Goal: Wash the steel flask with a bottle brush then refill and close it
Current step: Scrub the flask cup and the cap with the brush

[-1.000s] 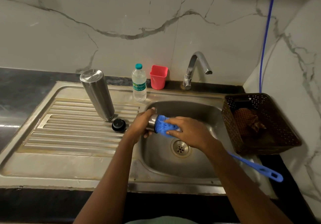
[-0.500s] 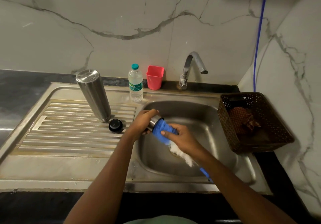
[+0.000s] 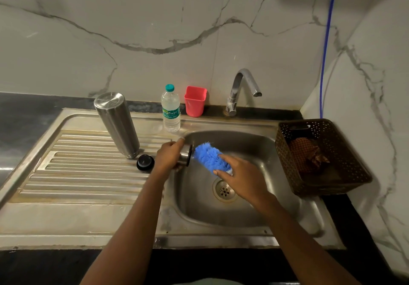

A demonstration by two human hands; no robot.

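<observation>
Flask [image 3: 116, 125] is parked upside down on the drainboard [image 3: 77, 174], with a black stopper [image 3: 145, 162] just beside it. It's smooth wet steel, so expected to be slippery, rigid and fairly light while empty, and best gripped round the mid-body. A small steel cap [image 3: 186, 158], probably its lid, is wrapped in the left hand [image 3: 169, 157] at the sink [image 3: 243, 214] edge. The brush [image 3: 209, 157] head is pinched by the right hand [image 3: 241, 176] at the cap's mouth.

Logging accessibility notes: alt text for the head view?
Over the sink, the left hand holds a small steel cup; the right hand grips a blue bottle brush at its mouth. A steel flask stands inverted on the drainboard beside a black cap.
</observation>
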